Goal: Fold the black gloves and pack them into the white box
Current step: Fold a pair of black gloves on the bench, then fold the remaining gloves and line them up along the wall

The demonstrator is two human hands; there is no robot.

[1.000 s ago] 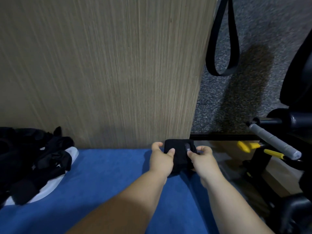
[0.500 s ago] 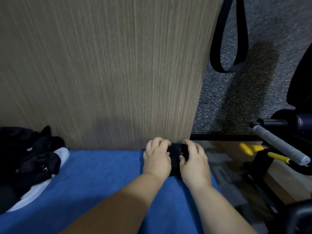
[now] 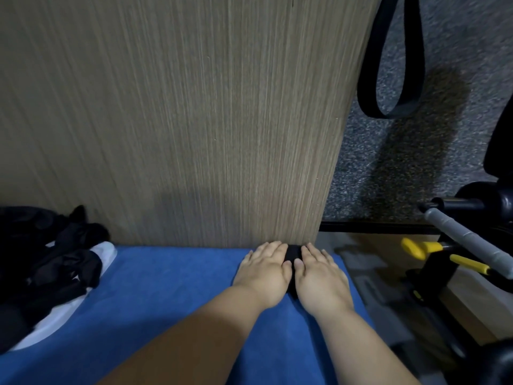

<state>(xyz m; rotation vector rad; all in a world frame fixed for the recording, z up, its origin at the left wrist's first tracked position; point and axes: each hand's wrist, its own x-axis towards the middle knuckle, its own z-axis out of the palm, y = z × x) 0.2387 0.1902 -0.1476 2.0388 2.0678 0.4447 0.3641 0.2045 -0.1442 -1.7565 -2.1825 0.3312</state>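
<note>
A folded black glove (image 3: 293, 252) lies on the blue cloth (image 3: 166, 290) against the foot of the wooden panel. My left hand (image 3: 265, 269) and my right hand (image 3: 319, 270) lie flat on it side by side, fingers straight, pressing it down. Only a dark strip of the glove shows between them. At the far left a heap of black gloves (image 3: 47, 259) sits on the white box (image 3: 107, 252), which is mostly covered.
The wooden panel (image 3: 180, 120) rises right behind the cloth. To the right are grey carpet, a hanging black strap (image 3: 388, 68), and a black stand with a grey handle (image 3: 466, 240) and yellow parts (image 3: 419, 247).
The glove was held up between both hands a second ago. It has come down onto the cloth, and both hands have flattened over it.
</note>
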